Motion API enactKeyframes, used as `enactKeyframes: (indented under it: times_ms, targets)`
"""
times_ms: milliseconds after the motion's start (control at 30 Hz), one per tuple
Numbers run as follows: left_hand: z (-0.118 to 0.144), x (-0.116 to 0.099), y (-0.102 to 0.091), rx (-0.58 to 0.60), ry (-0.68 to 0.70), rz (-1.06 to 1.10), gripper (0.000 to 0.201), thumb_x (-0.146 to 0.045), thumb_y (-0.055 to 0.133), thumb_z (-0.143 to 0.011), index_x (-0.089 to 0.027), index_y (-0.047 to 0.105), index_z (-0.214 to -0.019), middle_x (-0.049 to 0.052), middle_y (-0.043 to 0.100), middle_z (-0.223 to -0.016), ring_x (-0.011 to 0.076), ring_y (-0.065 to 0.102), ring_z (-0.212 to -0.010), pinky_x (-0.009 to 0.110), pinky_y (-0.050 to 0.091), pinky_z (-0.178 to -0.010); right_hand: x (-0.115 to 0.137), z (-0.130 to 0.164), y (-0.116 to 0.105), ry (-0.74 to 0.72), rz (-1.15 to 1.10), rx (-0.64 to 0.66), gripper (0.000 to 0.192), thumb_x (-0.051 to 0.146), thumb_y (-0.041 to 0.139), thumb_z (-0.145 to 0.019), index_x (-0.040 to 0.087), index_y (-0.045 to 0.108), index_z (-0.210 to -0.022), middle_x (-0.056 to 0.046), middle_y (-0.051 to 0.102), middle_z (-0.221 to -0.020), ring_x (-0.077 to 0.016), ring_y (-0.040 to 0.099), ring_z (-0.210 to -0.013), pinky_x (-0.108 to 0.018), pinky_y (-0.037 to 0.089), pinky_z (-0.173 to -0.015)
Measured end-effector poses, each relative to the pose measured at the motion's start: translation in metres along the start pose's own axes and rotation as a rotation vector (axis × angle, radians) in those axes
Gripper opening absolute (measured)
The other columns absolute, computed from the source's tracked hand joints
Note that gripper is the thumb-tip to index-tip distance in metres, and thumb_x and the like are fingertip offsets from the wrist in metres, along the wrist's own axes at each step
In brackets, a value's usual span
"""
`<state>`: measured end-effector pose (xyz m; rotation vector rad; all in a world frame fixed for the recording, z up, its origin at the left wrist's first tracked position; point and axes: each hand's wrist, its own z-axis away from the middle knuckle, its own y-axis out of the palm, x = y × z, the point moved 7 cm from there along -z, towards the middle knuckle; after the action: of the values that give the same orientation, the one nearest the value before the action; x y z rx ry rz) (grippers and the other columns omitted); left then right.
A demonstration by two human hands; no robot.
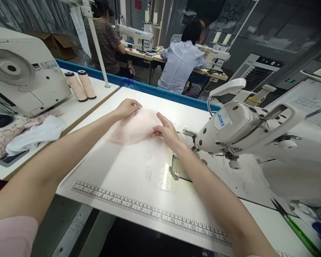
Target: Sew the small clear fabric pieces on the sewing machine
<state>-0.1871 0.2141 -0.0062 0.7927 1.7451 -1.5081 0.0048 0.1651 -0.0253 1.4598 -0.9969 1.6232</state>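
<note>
A thin, pale pink piece of fabric (pixel 135 128) lies on the white sewing table, its outline soft and blurred. My left hand (pixel 127 108) is at its far left edge, fingers closed on the cloth. At the right edge is my right hand (pixel 166 132), with its fingers apart and their tips close to or on the fabric; whether they press on it I cannot tell. The needle area of a white JUKI sewing machine (pixel 224 125) sits just right of my right hand, partly hidden by my forearm.
A printed ruler (pixel 149 212) runs along the table's front edge. Green-handled tweezers (pixel 296 228) lie at the lower right. Two pink thread spools (pixel 82 86), another machine (pixel 18 71) and a white cloth (pixel 37 135) are on the left table. Two people sit at machines behind.
</note>
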Motion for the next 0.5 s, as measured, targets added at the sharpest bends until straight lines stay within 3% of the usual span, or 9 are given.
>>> enactKeyframes:
  times_ms: [133, 267, 400, 500]
  targets:
    - [0.012, 0.006, -0.010, -0.079, 0.011, -0.176, 0.022, -0.028, 0.064, -0.081, -0.019, 0.073, -0.098, 0.000, 0.062, -0.062, 0.0148, 0.056, -0.063, 0.026, 0.037, -0.063, -0.006, 0.000, 0.001, 0.049, 0.026, 0.036, 0.089, 0.015, 0.051, -0.071, 0.017, 0.023, -0.155, -0.014, 0.047, -0.149, -0.0159, 0.072, -0.074, -0.030, 0.059, -0.066]
    - [0.036, 0.007, -0.020, -0.073, -0.004, -0.334, 0.036, -0.033, 0.061, -0.083, -0.023, 0.066, -0.116, 0.000, 0.067, -0.073, 0.0164, 0.057, -0.063, 0.028, 0.039, -0.064, -0.006, -0.003, 0.004, 0.088, 0.063, 0.075, 0.088, 0.010, 0.049, -0.072, 0.012, 0.021, -0.155, -0.009, 0.073, -0.108, -0.0183, 0.072, -0.072, -0.031, 0.059, -0.065]
    - [0.061, -0.004, -0.020, -0.083, 0.027, -0.509, 0.039, -0.041, 0.059, -0.085, -0.030, 0.061, -0.121, 0.000, 0.068, -0.090, 0.0230, 0.058, -0.084, 0.032, 0.038, -0.073, -0.005, -0.004, 0.007, 0.091, 0.106, 0.059, 0.079, 0.006, 0.051, -0.075, 0.013, 0.029, -0.151, 0.000, 0.072, -0.083, -0.0146, 0.070, -0.066, -0.023, 0.055, -0.058]
    - [0.065, -0.002, -0.025, -0.082, 0.064, -0.565, 0.037, -0.050, 0.054, -0.087, -0.031, 0.061, -0.119, 0.000, 0.066, -0.091, 0.0266, 0.057, -0.085, 0.037, 0.040, -0.078, 0.000, 0.011, 0.005, 0.047, 0.140, 0.033, 0.067, 0.011, 0.052, -0.084, 0.020, 0.035, -0.147, 0.001, 0.071, -0.100, -0.0083, 0.067, -0.059, -0.016, 0.049, -0.050]
